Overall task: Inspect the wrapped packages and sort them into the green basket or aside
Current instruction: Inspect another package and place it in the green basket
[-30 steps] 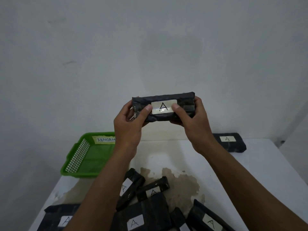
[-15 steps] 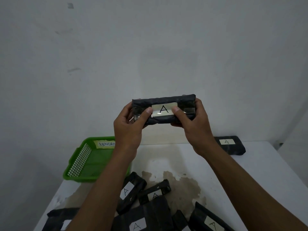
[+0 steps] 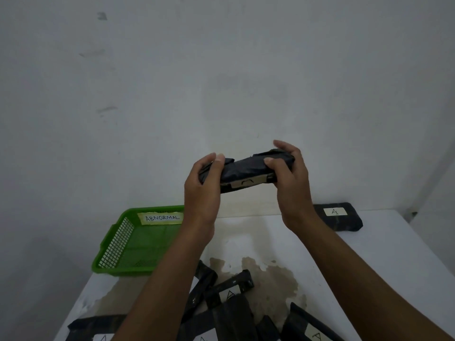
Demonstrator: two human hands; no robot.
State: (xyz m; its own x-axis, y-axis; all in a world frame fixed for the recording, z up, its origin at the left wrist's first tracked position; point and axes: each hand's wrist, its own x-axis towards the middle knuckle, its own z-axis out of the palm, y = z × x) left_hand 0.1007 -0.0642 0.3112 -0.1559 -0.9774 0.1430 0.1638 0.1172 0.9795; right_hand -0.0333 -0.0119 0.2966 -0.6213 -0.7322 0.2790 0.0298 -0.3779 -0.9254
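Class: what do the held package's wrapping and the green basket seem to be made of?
Held package: probably thin black plastic film; it creases and shines faintly. Its label looks like paper or tape, pale with pen marks. Green basket: apparently moulded plastic, glossy, with a grid of holes in its side.

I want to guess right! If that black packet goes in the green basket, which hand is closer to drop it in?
Probably the left hand: it grips the packet on the green basket's side. The right hand holds the far end.

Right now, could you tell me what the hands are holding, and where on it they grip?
Both hold one black wrapped package above the table: the left hand grips its left end, the right hand its right end.
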